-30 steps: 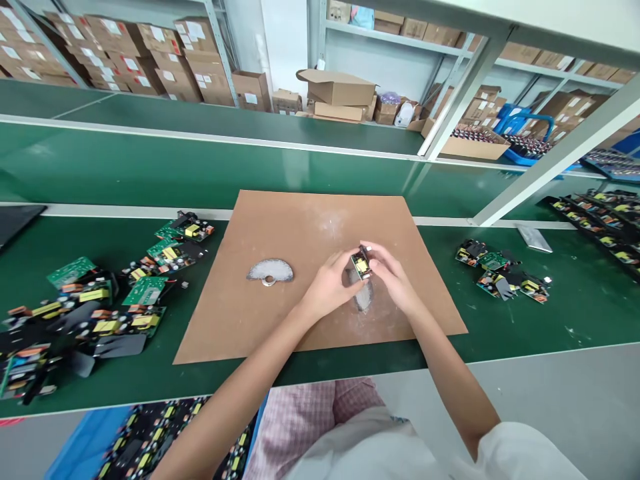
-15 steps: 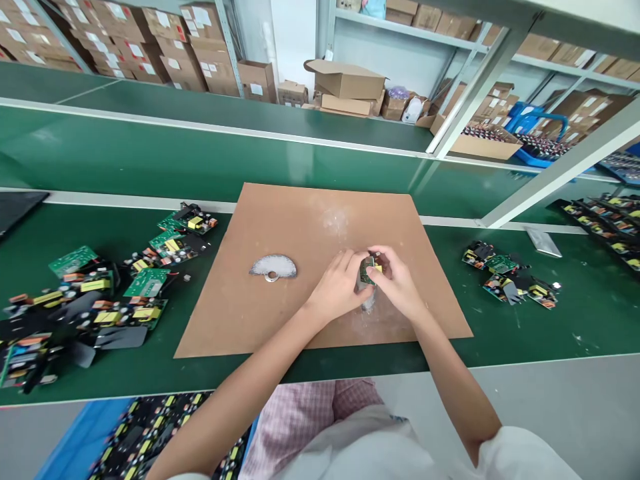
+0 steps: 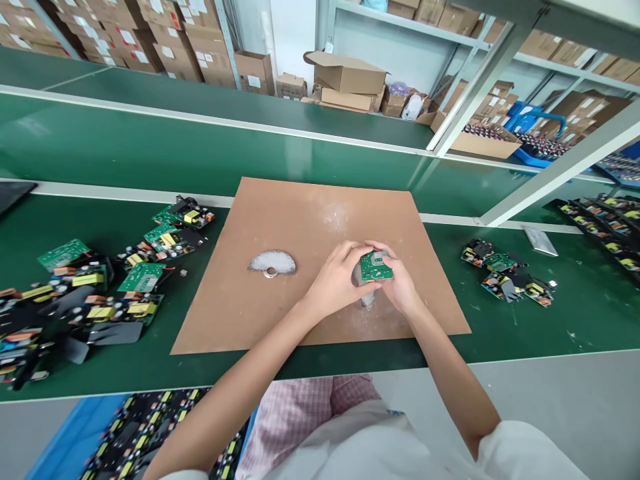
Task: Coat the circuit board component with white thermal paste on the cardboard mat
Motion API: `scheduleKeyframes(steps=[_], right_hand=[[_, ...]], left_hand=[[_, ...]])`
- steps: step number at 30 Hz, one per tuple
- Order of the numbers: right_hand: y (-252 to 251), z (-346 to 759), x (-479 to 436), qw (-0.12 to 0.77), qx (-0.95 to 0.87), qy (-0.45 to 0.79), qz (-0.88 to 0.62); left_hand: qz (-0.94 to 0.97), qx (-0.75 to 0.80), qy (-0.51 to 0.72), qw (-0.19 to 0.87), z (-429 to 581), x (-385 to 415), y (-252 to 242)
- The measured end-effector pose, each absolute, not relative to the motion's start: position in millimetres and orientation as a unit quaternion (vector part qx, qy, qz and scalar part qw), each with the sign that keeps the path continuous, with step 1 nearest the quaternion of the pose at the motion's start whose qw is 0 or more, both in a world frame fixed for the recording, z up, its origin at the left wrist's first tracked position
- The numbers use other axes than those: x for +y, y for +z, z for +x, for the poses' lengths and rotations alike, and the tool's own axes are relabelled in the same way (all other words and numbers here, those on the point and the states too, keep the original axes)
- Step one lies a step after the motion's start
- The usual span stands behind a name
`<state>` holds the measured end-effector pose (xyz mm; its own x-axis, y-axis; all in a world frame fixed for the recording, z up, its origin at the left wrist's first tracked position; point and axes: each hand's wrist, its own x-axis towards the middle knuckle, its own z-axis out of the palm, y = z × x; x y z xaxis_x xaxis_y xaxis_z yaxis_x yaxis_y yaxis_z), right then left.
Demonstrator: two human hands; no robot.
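Note:
A green circuit board (image 3: 376,266) is held between my two hands over the right half of a brown board (image 3: 280,313), its flat green face turned up. My left hand (image 3: 340,279) grips its left side with thumb and fingers. On the right, my right hand (image 3: 397,277) has its fingers closed round the other edge. Beneath them, partly hidden, lies a greyish object (image 3: 367,300) on the brown board. A grey half-round piece (image 3: 273,263) with a small ring at its lower edge lies to the left of my hands.
Loose circuit boards (image 3: 115,313) are heaped on the green table (image 3: 200,373) at the left. A smaller group (image 3: 510,272) lies at the right, near a flat silvery piece (image 3: 541,241). Below the table, a blue bin (image 3: 65,440) holds more boards. A slanted metal post (image 3: 555,167) stands at the right.
The circuit board in my hands has been turned, so its flat green face now shows instead of the side with the yellow part. My fingers have shifted round it.

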<state>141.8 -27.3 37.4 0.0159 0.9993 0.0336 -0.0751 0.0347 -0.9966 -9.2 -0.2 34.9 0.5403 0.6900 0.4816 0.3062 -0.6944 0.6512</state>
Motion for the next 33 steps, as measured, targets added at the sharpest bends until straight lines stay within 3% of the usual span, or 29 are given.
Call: scheduleKeyframes(steps=[6, 15, 20, 26, 33], right_hand=[[36.4, 143.9, -26.1, 0.542, -0.493, 0.510, -0.450], [25.8, 141.2, -28.9, 0.531, -0.579, 0.373, -0.493], [26.4, 147.9, -28.3, 0.494, -0.599, 0.326, -0.539], [51.4, 159.2, -32.0, 0.322, -0.682, 0.242, -0.610], [62.6, 139.9, -43.4, 0.088, -0.718, 0.208, -0.658]], left_hand=[[0.859, 0.311, 0.352, 0.205, -8.2, -1.5, 34.6], [0.874, 0.334, 0.327, 0.133, -7.1, -1.9, 34.6], [0.884, 0.321, 0.288, 0.181, -9.4, -0.6, 37.4], [0.892, 0.351, 0.148, 0.244, -17.7, 3.8, 25.5], [0.900, 0.381, 0.060, 0.201, -15.3, 1.3, 18.2]])
